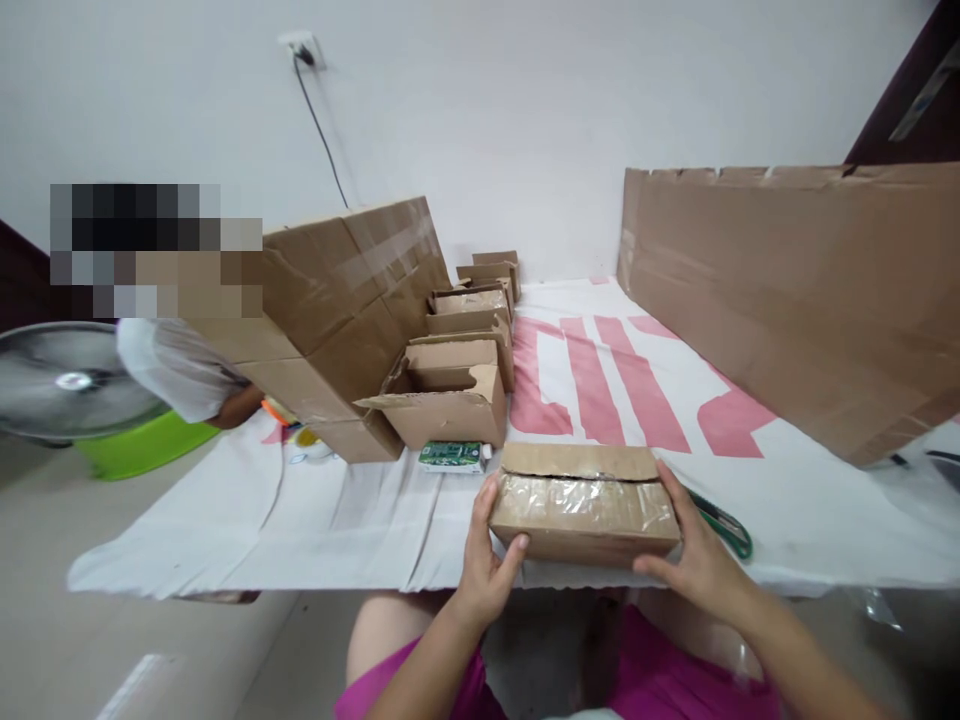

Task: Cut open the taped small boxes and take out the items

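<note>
Between my two hands sits a small brown cardboard box (585,525) with shiny clear tape along its top and a narrow gap at the flap seam. My left hand (487,555) grips its left end, thumb on the front face. At the right end, my right hand (697,545) holds the box the same way, its thumb near the front lower corner. Just beyond that hand lies a green utility knife (724,525), partly hidden by it. A small green and white carton (452,457) rests on the cloth, left of the box and behind it.
Several open cardboard boxes (450,415) form a row going back to the wall. Tall cardboard panels stand at left (352,300) and right (787,300). A white cloth with pink print (360,540) covers the table. At far left are another person's sleeve (172,365) and a fan (75,380).
</note>
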Available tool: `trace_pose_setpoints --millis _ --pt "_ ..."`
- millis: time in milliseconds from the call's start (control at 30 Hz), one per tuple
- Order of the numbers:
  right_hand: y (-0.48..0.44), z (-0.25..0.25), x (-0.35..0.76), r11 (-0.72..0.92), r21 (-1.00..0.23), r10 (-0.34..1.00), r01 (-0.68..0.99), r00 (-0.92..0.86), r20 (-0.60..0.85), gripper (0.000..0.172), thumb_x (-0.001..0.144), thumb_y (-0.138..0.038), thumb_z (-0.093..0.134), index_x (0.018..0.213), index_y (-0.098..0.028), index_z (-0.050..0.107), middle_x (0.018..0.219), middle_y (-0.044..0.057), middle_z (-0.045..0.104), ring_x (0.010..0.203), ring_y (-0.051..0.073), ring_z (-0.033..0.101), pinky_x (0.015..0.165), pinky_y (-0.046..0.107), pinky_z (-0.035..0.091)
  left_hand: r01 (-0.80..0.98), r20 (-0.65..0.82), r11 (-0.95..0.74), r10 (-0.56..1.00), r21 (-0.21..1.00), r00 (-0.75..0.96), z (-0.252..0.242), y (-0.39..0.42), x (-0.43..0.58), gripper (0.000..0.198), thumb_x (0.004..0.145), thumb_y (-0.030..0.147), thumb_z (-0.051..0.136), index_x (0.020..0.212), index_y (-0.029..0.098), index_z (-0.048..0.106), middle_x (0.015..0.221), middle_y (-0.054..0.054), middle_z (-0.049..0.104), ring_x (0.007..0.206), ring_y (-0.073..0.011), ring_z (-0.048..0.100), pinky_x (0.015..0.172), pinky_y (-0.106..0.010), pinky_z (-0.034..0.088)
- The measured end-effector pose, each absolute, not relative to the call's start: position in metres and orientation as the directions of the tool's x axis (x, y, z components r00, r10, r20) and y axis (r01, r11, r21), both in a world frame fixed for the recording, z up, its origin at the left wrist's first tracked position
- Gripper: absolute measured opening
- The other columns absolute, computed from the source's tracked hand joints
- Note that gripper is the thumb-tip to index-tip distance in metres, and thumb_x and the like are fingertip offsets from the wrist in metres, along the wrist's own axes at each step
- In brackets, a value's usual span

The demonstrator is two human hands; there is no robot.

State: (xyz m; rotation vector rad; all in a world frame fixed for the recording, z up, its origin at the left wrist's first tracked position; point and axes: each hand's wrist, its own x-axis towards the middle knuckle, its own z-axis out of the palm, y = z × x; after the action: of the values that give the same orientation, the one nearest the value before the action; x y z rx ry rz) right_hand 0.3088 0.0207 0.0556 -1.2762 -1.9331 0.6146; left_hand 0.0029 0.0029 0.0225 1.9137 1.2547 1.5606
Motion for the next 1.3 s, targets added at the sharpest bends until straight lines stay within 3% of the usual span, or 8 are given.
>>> trace_pose_setpoints --millis 133,267,433,533,667,967,1167,1300 --pt "0.039 0.035 0.326 0.233 -0.855 0.964 0.464 0.003 0.264 0.069 0.086 -0.062 0.048 0.14 -0.02 0.041 0.131 0.015 0.059 0.123 0.03 0.053 0.101 0.046 0.045 0.157 0.615 -0.621 0.783 0.768 0.089 0.031 -0.006 0.008 0.076 0.092 0.031 0.05 0.15 0.035 0.001 0.157 -0.014 0.019 0.141 -0.0317 0.031 0.108 -0.055 0.035" --pt "0.054 0.02 0.351 0.158 -0.941 0.971 0.301 0.125 0.203 0.06 0.084 -0.067 0.046 0.12 -0.02 0.057 0.115 0.012 0.067 0.111 0.03 0.06 0.097 0.044 0.048 0.083 0.586 -0.59 0.807 0.803 0.075 0.038 -0.007 0.013 0.062 0.092 0.037 0.05 0.146 0.03 0.022 0.155 -0.016 0.019 0.137 -0.0343 0.037 0.106 -0.054 0.038" --pt "0.047 0.017 0.354 0.195 -0.926 0.952 0.324 0.164 0.258 0.056 0.084 -0.067 0.048 0.113 -0.021 0.059 0.109 0.01 0.068 0.107 0.028 0.06 0.095 0.043 0.048 0.244 0.515 -0.537 0.844 0.808 0.152 0.031 -0.007 0.017 0.066 0.083 0.047 0.062 0.139 0.024 0.037 0.145 -0.018 0.033 0.137 -0.0354 0.032 0.108 -0.056 0.034" --pt "0.039 0.017 0.347 0.218 -0.897 0.934 0.385 0.183 0.306 0.054 0.084 -0.068 0.046 0.11 -0.021 0.06 0.103 0.009 0.069 0.101 0.027 0.062 0.091 0.042 0.051 0.245 0.491 -0.501 0.865 0.83 0.107 0.031 -0.009 0.02 0.05 0.086 0.041 0.06 0.131 0.025 0.045 0.138 -0.015 0.042 0.133 -0.0312 0.038 0.108 -0.052 0.033" --pt "0.032 0.015 0.341 0.219 -0.872 0.926 0.437 0.19 0.327 0.054 0.085 -0.068 0.044 0.112 -0.023 0.059 0.104 0.009 0.069 0.102 0.027 0.062 0.091 0.043 0.051 0.246 0.398 -0.376 0.916 0.893 -0.045 0.037 -0.007 0.023 0.029 0.081 0.042 0.067 0.101 0.024 0.058 0.128 -0.011 0.047 0.125 -0.0295 0.044 0.105 -0.048 0.035" --pt "0.023 0.011 0.326 0.232 -0.858 0.924 0.457 0.171 0.341 0.055 0.09 -0.062 0.041 0.127 -0.023 0.051 0.111 0.01 0.068 0.108 0.026 0.061 0.096 0.043 0.048 0.06 0.239 -0.233 0.962 0.971 -0.129 0.036 -0.003 0.015 0.037 0.068 0.051 0.076 0.077 0.019 0.061 0.115 -0.01 0.051 0.114 -0.0276 0.051 0.092 -0.038 0.043" --pt "0.021 0.012 0.312 0.237 -0.858 0.937 0.455 0.127 0.327 0.057 0.09 -0.057 0.044 0.133 -0.02 0.046 0.106 0.011 0.069 0.101 0.026 0.065 0.085 0.037 0.053 -0.122 0.099 -0.111 0.99 0.986 -0.1 0.027 -0.002 0.008 0.039 0.07 0.041 0.077 0.099 0.022 0.058 0.091 -0.003 0.057 0.083 -0.0173 0.056 0.073 -0.029 0.046" --pt "0.022 0.009 0.301 0.233 -0.864 0.925 0.447 0.172 0.339 0.057 0.09 -0.056 0.045 0.132 -0.018 0.045 0.111 0.013 0.068 0.106 0.025 0.063 0.087 0.036 0.052 -0.221 0.005 -0.018 0.998 0.975 -0.057 0.022 -0.001 0.005 0.038 0.067 0.039 0.079 0.093 0.019 0.059 0.082 -0.001 0.058 0.077 -0.0152 0.056 0.071 -0.026 0.045"
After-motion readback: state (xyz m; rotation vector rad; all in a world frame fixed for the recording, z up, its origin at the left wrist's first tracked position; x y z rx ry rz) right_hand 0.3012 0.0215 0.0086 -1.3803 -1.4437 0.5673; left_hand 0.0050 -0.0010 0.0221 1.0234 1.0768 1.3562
